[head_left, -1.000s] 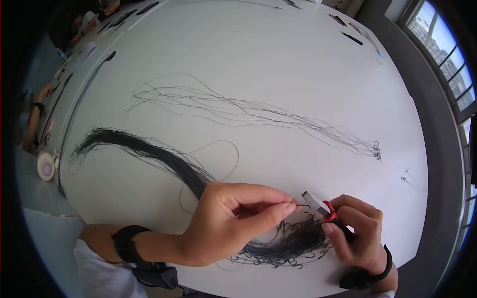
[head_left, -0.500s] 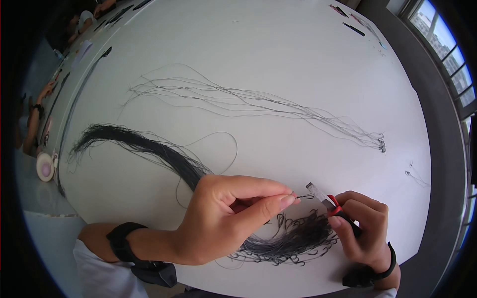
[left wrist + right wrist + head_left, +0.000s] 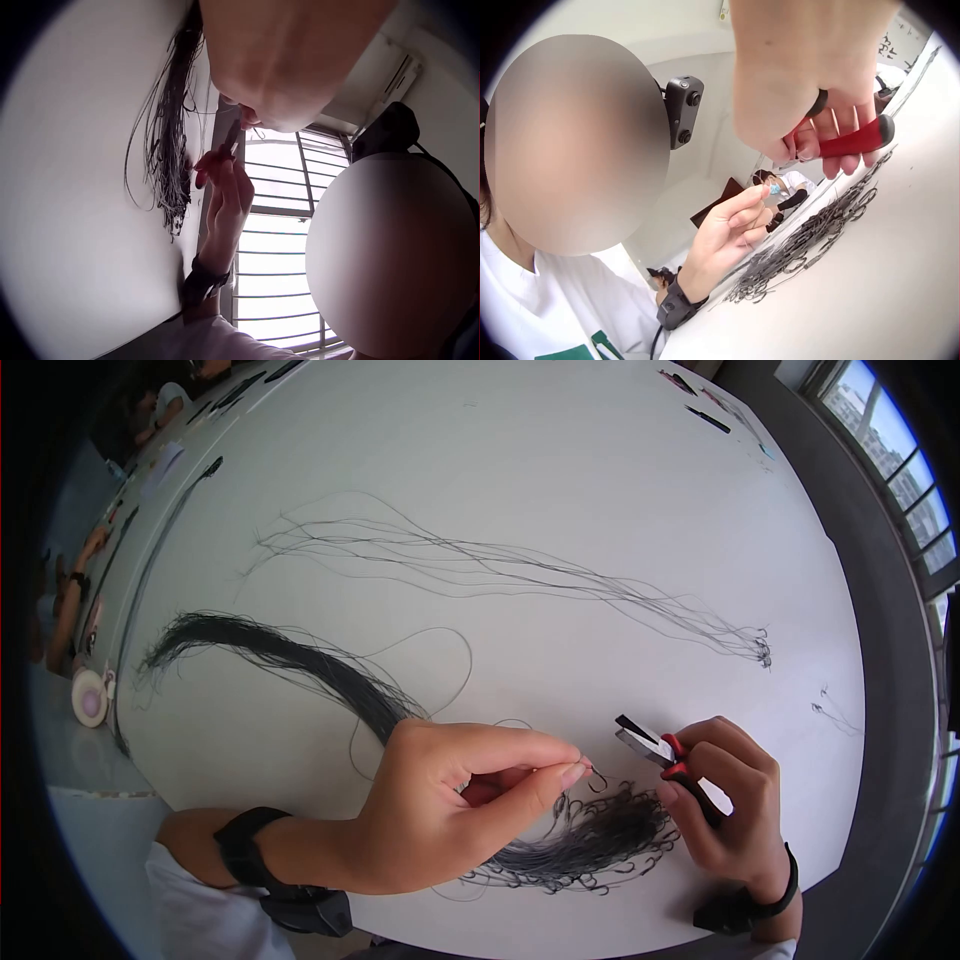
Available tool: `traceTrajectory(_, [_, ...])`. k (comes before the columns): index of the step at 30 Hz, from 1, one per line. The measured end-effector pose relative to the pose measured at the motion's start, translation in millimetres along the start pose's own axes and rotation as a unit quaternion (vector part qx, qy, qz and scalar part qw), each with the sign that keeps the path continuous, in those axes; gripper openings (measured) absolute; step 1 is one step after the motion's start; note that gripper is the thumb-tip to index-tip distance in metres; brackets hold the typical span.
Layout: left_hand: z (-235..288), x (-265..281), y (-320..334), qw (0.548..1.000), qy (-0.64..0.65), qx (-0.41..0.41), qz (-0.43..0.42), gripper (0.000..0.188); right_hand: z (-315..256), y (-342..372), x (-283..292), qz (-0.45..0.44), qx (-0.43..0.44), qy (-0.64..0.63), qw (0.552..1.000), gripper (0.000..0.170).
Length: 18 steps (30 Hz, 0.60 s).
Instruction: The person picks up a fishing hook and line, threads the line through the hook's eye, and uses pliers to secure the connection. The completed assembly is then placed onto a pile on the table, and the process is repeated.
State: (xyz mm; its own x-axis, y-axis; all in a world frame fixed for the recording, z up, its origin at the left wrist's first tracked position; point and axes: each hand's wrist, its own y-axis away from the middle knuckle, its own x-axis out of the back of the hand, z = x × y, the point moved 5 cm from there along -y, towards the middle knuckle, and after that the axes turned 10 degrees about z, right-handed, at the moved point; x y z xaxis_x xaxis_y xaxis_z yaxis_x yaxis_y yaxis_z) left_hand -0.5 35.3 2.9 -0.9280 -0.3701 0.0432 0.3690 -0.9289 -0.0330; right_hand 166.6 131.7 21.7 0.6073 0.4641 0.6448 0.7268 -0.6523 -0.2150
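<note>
Thumb and forefinger of my left hand (image 3: pixel 470 795) pinch a small dark fishhook (image 3: pixel 599 781), which hangs bent-side down just past the fingertips. My right hand (image 3: pixel 735 790) grips red-and-black pliers (image 3: pixel 655 750), their jaws parted and pointing up and left, a short way from the hook. In the right wrist view a red handle (image 3: pixel 851 142) of the pliers lies across the curled fingers. Below both hands on the table lies a thick bundle of hooks (image 3: pixel 610 840). Its dark lines (image 3: pixel 290 658) run left behind my left hand, which hides their middle.
A thinner spread of lines (image 3: pixel 480 560) crosses the white table (image 3: pixel 560 460), ending in a hook cluster (image 3: pixel 765 650). Loose hooks (image 3: pixel 820 707) lie near the right edge, a black pen-like tool (image 3: pixel 708 420) farther back. A round white object (image 3: pixel 90 697) stands at the left; other people sit beyond.
The pliers' jaws have parted, and the pliers have risen slightly. The hook, which pointed right toward the pliers half a second ago, now hangs downward. My left hand has shifted slightly left.
</note>
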Motion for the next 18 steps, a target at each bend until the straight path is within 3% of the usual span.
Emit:
traceTrajectory(1, [-2.2,-1.2,0.2,1.0,0.0,-0.002,-0.002,0.008,-1.5,-1.8,0.1,0.017,0.039,0.088,0.995,0.016])
traceTrajectory(2, [0.5,-1.4,0.4,0.997,-0.031,-0.073,0.011,0.008,-2.2,-2.3,-0.4,0.034,0.076,0.175,0.981,0.017])
traceTrajectory(6, [19.1,-0.5,2.8,0.955,-0.145,-0.259,0.011,0.015,0.6,0.2,-5.6,0.039,0.112,0.252,0.961,0.023])
traceTrajectory(10, [24.7,-2.0,5.6,0.938,-0.165,-0.304,0.024,0.018,-12.0,0.5,1.2,0.072,0.097,0.274,0.954,0.022])
traceTrajectory(12, [29.7,-4.2,8.4,0.922,-0.168,-0.346,0.04,0.019,-26.5,2.6,11.8,0.136,0.14,0.165,0.967,0.02])
traceTrajectory(14, [27.3,-7.4,13.0,0.913,-0.173,-0.368,0.04,0.02,-24.3,6.1,3.3,0.067,0.101,-0.03,0.992,0.015])
traceTrajectory(16, [29.6,-9.3,15.8,0.903,-0.178,-0.39,0.039,0.02,-22.0,10.9,-9.9,-0.016,-0.125,-0.229,0.965,0.009])
traceTrajectory(18, [32.7,-12.0,18.8,0.896,-0.188,-0.403,0.02,0.022,-18.8,15.9,-15.4,-0.049,-0.162,-0.284,0.944,0.007])
